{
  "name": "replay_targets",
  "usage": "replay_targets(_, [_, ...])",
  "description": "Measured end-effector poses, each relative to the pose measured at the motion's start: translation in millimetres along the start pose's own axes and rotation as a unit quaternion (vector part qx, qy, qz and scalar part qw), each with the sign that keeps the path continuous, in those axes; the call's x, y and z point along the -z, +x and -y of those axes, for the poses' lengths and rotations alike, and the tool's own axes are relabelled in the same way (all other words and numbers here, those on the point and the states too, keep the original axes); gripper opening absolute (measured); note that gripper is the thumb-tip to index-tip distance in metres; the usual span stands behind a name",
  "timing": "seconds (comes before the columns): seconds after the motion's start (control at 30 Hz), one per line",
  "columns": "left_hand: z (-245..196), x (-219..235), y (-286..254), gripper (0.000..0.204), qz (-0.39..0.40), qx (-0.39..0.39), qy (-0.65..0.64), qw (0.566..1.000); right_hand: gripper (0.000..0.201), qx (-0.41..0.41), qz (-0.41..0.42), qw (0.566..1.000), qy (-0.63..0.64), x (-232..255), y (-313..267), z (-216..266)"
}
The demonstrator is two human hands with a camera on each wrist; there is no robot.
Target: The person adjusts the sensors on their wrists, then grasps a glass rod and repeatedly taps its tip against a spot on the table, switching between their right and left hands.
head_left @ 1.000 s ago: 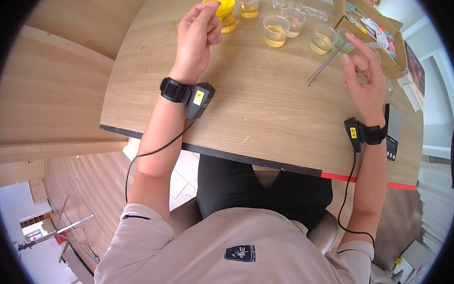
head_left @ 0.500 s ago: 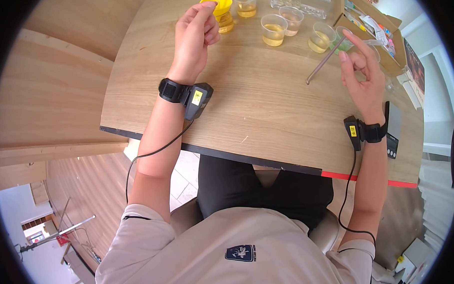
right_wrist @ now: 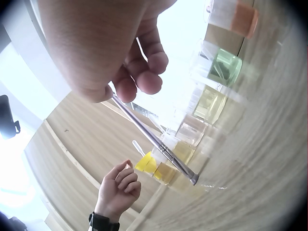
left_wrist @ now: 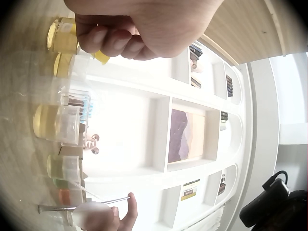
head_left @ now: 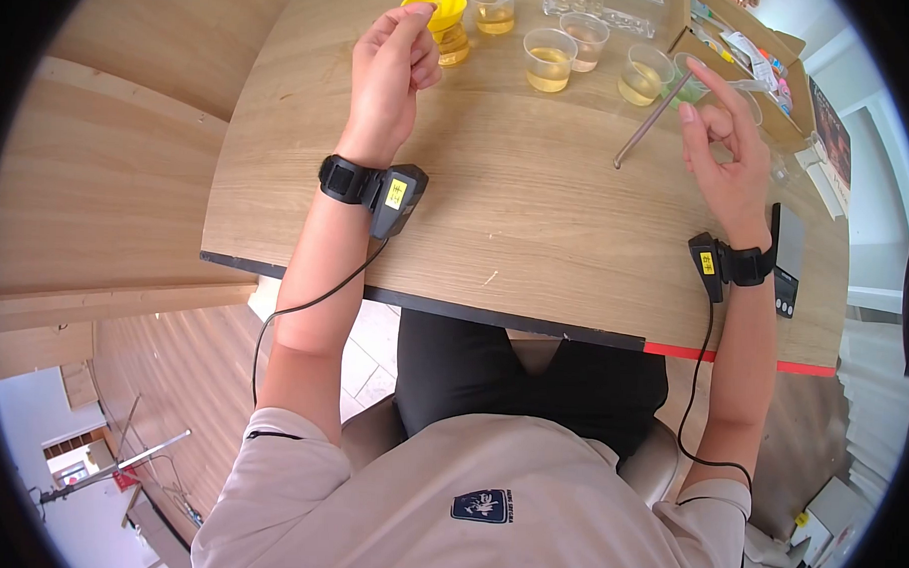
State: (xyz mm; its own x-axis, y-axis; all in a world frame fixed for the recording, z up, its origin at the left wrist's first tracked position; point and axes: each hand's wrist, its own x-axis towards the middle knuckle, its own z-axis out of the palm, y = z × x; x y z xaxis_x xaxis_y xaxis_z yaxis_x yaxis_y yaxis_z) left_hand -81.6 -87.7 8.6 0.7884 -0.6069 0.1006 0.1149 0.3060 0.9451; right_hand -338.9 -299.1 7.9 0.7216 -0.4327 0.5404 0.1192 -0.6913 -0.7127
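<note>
My right hand (head_left: 727,158) pinches a slim purple-grey rod (head_left: 652,127) between thumb and index finger; its metal end slants down near the table in the right wrist view (right_wrist: 166,150). My left hand (head_left: 392,77) has curled fingers, with thumb and index tips close beside a yellow funnel (head_left: 446,15); whether they hold anything is unclear. The funnel sits on a clear vessel of amber liquid (head_left: 454,50), with a clear dropper (right_wrist: 138,147) in it. Clear cups hold amber (head_left: 496,23), yellow (head_left: 549,75), pale pink (head_left: 585,53), pale yellow (head_left: 642,82) and green liquid (right_wrist: 226,66).
At the back right is a cardboard box (head_left: 781,120) with assorted packets and tubes. A scale (head_left: 788,261) lies beside my right wrist. Clear plastic items (head_left: 624,15) lie at the back. An orange-filled cup (right_wrist: 245,20) stands near the green one. The table's front edge (head_left: 453,319) is dark.
The view has shifted slightly over the last second. Both hands keep nearly the same pose, and the rod remains in the right hand.
</note>
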Motion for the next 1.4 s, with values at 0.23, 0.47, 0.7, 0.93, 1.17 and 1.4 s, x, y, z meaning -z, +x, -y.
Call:
replay_targets(0.23, [-0.8,-0.8,0.0,0.017,-0.009,0.006,-0.001,1.000,0.045,-0.001,-0.003,1.000,-0.009,-0.4,-0.3,0.3])
replay_targets(0.47, [-3.8,-3.6,-3.0,0.016,-0.009,0.006,-0.004,1.000,0.046,0.006,-0.006,1.000,-0.005,0.2,-1.0,-2.9])
replay_targets(0.7, [-0.6,0.3,-0.2,0.015,0.000,0.004,-0.008,1.000,0.045,-0.009,0.004,1.000,-0.002,1.8,-0.9,-1.0])
replay_targets(0.93, [-0.2,-0.6,0.6,0.013,0.002,0.008,-0.020,1.000,0.047,0.004,0.007,1.000,-0.011,1.7,-1.2,-1.2])
replay_targets(1.17, [-1.0,-0.1,0.1,0.013,0.003,0.008,-0.017,1.000,0.047,0.002,0.012,1.000,-0.009,2.2,-1.1,-0.7])
replay_targets(1.4, [-2.0,-1.0,-1.0,0.014,0.001,0.007,-0.011,1.000,0.047,-0.001,0.014,1.000,-0.005,2.0,-1.2,0.7])
